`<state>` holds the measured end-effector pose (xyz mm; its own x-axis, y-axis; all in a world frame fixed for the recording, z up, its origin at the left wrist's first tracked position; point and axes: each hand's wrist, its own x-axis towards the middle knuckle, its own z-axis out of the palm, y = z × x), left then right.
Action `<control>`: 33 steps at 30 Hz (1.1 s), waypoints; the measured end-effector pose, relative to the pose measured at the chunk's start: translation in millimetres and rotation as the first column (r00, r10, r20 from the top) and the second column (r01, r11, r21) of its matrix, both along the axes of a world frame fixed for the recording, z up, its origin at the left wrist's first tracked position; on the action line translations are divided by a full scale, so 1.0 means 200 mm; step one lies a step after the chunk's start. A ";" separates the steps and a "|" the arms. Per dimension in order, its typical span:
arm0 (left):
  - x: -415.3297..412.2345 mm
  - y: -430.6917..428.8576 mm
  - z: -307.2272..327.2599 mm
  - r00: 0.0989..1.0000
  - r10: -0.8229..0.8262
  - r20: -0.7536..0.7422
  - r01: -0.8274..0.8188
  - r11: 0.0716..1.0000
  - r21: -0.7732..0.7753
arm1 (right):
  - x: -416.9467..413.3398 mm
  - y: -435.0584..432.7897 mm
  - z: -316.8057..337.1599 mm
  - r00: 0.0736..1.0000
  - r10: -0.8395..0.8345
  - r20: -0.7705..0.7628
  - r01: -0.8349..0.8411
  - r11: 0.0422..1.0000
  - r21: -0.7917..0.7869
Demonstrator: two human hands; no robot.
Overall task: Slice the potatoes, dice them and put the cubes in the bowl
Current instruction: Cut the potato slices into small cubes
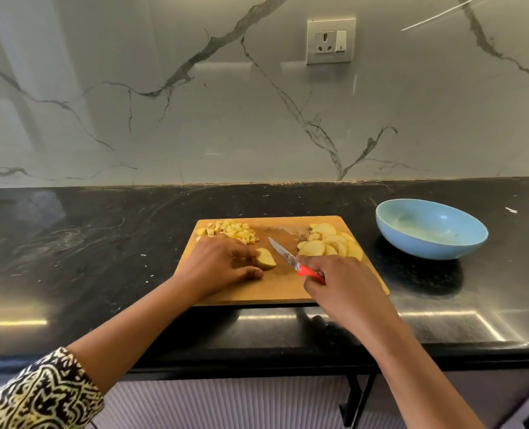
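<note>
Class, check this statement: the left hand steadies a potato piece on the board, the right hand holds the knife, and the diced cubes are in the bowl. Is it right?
Not quite: the head view shows the cubes heaped at the board's far left corner; the bowl holds none. The left hand, potato piece, right hand and knife are as stated.

No text, label or number can be read anywhere.
</note>
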<state>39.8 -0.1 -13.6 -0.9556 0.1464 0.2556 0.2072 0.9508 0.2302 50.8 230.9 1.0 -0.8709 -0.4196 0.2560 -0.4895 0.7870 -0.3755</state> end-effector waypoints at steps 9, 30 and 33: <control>-0.05 0.06 -0.02 0.984 -0.049 -0.174 0.037 0.997 -0.071 | -0.07 -0.03 0.05 1.000 -0.005 0.005 0.004 0.993 0.119; -0.07 0.07 -0.05 0.972 -0.042 -0.232 0.001 0.985 -0.175 | -0.07 -0.01 0.11 0.994 0.108 0.033 -0.112 0.959 0.258; -0.06 0.06 -0.06 0.972 -0.044 -0.229 0.010 0.989 -0.149 | 0.02 0.09 0.15 0.994 0.106 0.034 -0.111 0.950 0.292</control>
